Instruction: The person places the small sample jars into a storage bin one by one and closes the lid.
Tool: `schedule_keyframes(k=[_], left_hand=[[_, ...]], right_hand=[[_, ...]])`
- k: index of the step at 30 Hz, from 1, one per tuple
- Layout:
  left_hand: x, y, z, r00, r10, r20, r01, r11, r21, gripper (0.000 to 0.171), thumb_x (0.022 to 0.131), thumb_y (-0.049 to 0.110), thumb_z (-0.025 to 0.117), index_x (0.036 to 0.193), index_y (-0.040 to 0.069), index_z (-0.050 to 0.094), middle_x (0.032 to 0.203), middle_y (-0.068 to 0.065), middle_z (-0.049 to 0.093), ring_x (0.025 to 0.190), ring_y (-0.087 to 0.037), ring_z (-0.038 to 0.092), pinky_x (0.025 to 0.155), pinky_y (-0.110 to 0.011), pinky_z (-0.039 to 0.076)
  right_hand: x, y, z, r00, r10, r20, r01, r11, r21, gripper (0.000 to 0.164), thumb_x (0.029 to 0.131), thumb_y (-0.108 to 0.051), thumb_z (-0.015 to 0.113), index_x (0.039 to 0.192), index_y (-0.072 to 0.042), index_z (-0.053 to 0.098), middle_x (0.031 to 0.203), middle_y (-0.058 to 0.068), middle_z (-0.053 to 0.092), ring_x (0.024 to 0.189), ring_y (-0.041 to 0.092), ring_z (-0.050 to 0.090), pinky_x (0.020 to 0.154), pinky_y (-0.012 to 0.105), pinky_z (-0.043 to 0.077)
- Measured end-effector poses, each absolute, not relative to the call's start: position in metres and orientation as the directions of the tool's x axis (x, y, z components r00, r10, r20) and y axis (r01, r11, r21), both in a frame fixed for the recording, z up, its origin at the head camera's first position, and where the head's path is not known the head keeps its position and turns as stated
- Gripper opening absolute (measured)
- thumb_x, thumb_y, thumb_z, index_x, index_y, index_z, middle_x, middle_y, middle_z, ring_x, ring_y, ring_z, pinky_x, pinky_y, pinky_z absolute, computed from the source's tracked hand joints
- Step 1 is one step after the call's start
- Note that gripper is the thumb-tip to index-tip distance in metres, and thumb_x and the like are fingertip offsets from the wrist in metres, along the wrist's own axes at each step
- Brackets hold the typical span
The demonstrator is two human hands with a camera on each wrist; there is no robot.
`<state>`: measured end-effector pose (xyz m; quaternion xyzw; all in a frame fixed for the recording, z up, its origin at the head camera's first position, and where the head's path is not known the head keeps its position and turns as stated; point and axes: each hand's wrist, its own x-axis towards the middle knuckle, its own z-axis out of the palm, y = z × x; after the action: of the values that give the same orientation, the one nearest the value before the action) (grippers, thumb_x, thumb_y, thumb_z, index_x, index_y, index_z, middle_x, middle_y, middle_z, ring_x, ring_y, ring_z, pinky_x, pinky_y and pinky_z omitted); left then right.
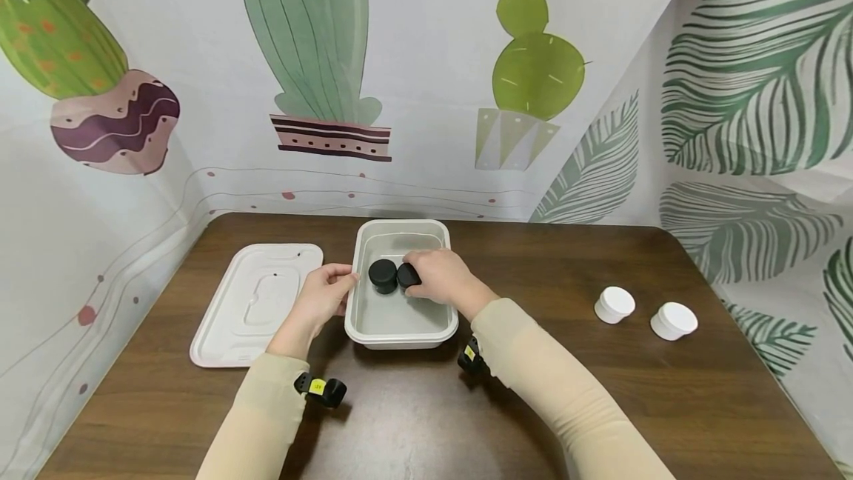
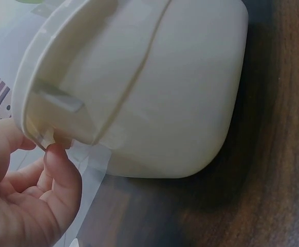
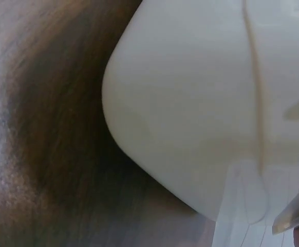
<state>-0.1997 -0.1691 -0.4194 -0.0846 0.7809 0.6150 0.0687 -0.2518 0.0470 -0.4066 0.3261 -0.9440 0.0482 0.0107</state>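
A pale grey-white plastic box (image 1: pixel 400 337) stands uncovered on the table. At its left side my left hand (image 1: pixel 322 293) pinches the rim between thumb and fingers, as the left wrist view shows with the hand (image 2: pixel 34 198) at the edge of the box (image 2: pixel 175 98). My right hand (image 1: pixel 441 277) reaches over the right rim and grips a small round black container (image 1: pixel 408 275) inside the box. Close on its left sits a second round black container (image 1: pixel 383 275). The right wrist view mainly shows the outer wall of the box (image 3: pixel 180 103), which hides most of that hand.
A white rectangular lid (image 1: pixel 266 306) lies flat on the table left of the box. Two small white lidded jars (image 1: pixel 614 304) (image 1: pixel 674 321) stand on the right side of the brown wooden table (image 1: pixel 533 265). A printed cloth (image 1: pixel 433 80) hangs behind the table.
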Motion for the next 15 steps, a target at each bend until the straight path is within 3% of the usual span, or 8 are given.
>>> schedule_keyframes(k=[15], left_hand=[[-0.2002, -0.1683, -0.4191, -0.976, -0.048, -0.212, -0.217, 0.218, 0.951, 0.035, 0.093, 0.016, 0.055, 0.12, -0.006, 0.053, 0.09, -0.011, 0.061, 0.065, -0.013, 0.061, 0.056, -0.027, 0.054]], right_hand=[[-0.2504, 0.0461, -0.4061, -0.787, -0.613, 0.072, -0.617, 0.783, -0.081, 0.051, 0.077, -0.034, 0.075, 0.122, -0.013, 0.06, 0.113, 0.001, 0.068, 0.095, 0.022, 0.064, 0.087, 0.04, 0.048]])
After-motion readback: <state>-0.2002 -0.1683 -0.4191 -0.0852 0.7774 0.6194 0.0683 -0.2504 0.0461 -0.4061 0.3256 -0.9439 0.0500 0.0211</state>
